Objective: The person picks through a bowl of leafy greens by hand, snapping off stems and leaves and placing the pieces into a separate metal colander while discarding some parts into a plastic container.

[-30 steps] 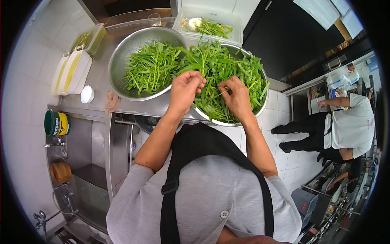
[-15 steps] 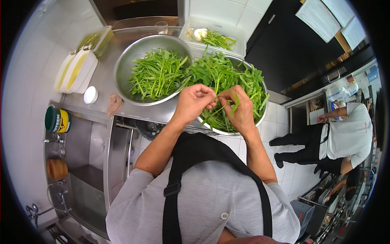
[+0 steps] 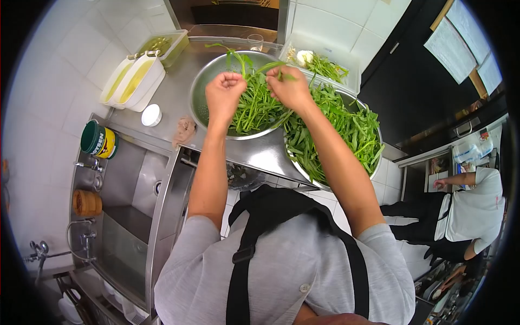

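My left hand [image 3: 225,97] is closed around a leafy sprig of water spinach [image 3: 242,62], held over the left steel bowl [image 3: 200,105]. My right hand [image 3: 291,89], fingers pinched, grips another piece of the greens [image 3: 269,66] above the same bowl's right side. Below both hands lies a heap of picked stems and leaves [image 3: 254,116]. To the right, a second steel bowl [image 3: 377,172] is piled with more water spinach [image 3: 338,130], partly hidden by my right forearm.
Behind the bowls are a clear tub [image 3: 355,81] of scraps and a glass [image 3: 255,42]. White containers [image 3: 142,81], a small white cup [image 3: 151,115] and a crumpled cloth [image 3: 184,131] sit left. A sink [image 3: 127,230] is lower left. A co-worker [image 3: 471,208] stands right.
Both hands have moved from the right bowl up and left to over the left bowl, and have drawn apart, each with a piece of greens. The view has shifted.
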A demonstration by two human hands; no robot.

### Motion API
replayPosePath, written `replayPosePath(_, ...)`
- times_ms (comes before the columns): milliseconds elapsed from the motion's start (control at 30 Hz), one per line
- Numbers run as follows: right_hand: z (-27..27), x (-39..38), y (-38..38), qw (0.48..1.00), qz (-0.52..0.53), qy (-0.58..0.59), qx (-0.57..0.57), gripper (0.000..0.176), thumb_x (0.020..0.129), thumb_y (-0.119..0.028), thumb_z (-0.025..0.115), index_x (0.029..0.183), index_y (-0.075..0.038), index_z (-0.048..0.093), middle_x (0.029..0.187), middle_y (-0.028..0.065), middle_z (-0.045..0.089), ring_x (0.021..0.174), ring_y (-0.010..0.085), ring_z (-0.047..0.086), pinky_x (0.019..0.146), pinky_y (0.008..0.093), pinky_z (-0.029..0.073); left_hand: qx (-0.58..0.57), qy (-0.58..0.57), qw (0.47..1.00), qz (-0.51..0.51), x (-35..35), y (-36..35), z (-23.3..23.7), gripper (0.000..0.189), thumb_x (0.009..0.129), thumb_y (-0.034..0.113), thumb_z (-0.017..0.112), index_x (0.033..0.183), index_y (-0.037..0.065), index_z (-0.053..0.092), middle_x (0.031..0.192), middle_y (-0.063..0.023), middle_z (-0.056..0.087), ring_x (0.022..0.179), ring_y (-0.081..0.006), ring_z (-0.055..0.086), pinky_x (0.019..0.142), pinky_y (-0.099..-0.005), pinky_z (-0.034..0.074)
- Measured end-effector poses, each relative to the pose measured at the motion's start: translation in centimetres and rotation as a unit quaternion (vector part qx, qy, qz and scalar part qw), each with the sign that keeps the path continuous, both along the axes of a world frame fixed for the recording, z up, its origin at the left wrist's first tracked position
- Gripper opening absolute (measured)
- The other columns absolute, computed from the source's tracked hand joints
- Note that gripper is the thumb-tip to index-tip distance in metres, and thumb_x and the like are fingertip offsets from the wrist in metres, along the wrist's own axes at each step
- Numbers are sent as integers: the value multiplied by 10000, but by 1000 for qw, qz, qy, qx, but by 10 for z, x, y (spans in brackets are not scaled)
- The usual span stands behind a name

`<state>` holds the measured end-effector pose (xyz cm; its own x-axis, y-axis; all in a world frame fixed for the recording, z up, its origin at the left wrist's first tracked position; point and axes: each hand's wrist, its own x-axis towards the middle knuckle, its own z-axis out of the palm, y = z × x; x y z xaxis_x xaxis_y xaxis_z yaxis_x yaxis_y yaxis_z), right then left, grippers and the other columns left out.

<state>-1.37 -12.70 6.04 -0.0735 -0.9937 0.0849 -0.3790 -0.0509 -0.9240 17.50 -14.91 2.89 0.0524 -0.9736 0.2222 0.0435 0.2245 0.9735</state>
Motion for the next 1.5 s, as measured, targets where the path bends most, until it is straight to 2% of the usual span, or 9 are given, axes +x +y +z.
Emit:
replayPosePath(100,-6,-1,-57,963,56,146,218,335,947,-61,724,1243,80,654,960,147,757,712,169,733,587,292,607,28,-203,979,5,28,-31,-37,184,868,95,758,976,-55,748,833,-117,772,727,-135,711,685,-270,549)
replayPosePath(167,-15,-12,-53,981,41,103,162,403,931,-77,742,1280,97,638,1001,188,763,684,167,738,604,287,609,22,-400,916,-8,42,-47,-40,223,906,104,741,1047,-68,757,869,-121,775,707,-126,704,650,-262,541)
replayPosePath(633,19,-183,202,984,-169,-36,-36,244,985,-97,709,1200,17,728,955,34,736,825,62,662,723,217,542,5,-117,993,-15,-6,90,-37,170,955,77,736,1087,-25,773,898,-62,758,762,-77,645,706,-235,515)
replayPosePath(900,-24,-183,257,969,-238,42,40,131,932,-60,742,1019,37,746,803,-3,696,695,57,549,651,240,471,-108,-180,938,-276,-93,145,-18,114,938,49,735,1031,-7,771,870,-71,721,695,-90,621,622,-240,494)
replayPosePath(1133,-32,-154,256,977,-201,32,63,131,926,-49,738,1018,44,745,787,19,696,705,76,571,660,252,485,-150,-212,949,-177,-83,108,-8,114,926,91,746,1008,17,778,817,-73,711,628,-175,627,552,-272,466)
replayPosePath(1267,-37,-149,253,981,-175,21,85,116,942,-42,732,1023,41,739,807,-11,674,723,50,551,653,225,452,-264,-420,868,-24,-75,1,-33,201,971,143,648,1100,63,780,1140,-141,733,1081,-295,656,913,-425,512)
replayPosePath(1333,-39,-146,244,983,-163,11,81,126,926,-54,738,1012,39,745,796,21,695,709,76,573,655,249,477,-162,-555,814,-53,-87,-39,-65,261,963,183,636,1161,92,781,1420,-191,607,1359,-353,483,1112,-554,369)
replayPosePath(1433,-33,-136,236,988,-142,41,50,127,927,-62,741,1011,33,746,802,19,697,711,74,574,658,245,477,-72,-704,700,-98,-80,-47,-70,289,948,213,646,1183,117,785,1557,-210,482,1450,-423,367,1159,-640,266)
replayPosePath(1500,-34,-136,237,987,-150,47,30,120,930,-50,738,1020,30,747,821,24,711,719,74,581,669,245,481,-92,-676,729,-65,-63,-54,-71,250,915,219,677,1109,133,811,1580,-226,446,1479,-449,320,1177,-656,220)
